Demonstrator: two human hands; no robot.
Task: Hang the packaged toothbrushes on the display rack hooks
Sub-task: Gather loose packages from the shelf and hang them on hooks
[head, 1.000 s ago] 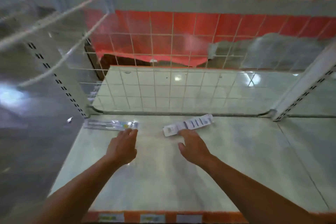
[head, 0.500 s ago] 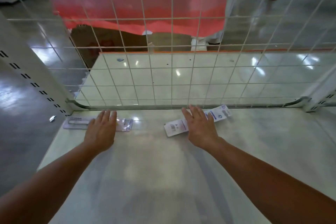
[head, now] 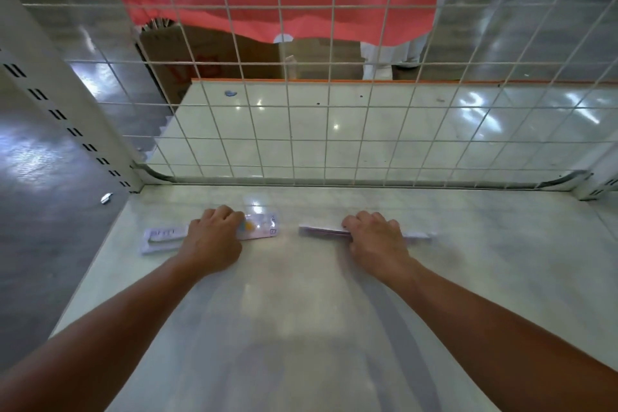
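In the middle of the frame, on a pale glossy shelf [head: 301, 328], two flat toothbrush packs lie side by side, each under one hand. The left hand [head: 214, 238] has its fingers curled down over the left pack [head: 160, 239], gripping it near its middle; this pack lies with its long axis running left to right across the picture, a clear blister end poking out toward the left edge of the shelf and a printed card end with a yellow spot sticking out to the right of the knuckles. The right hand [head: 376, 239] is curled the same way around the right pack [head: 321, 231], whose long axis also runs left to right, nearly level, one thin white end pointing toward the centre of the frame and the other showing just past the hand on the right. The two packs sit apart, with bare shelf between them. Behind the hands, across the upper half of the frame, a white wire grid [head: 334, 131] stands upright at the back of the shelf. In the upper left, a slotted white post [head: 63, 117] slants down to the shelf corner.
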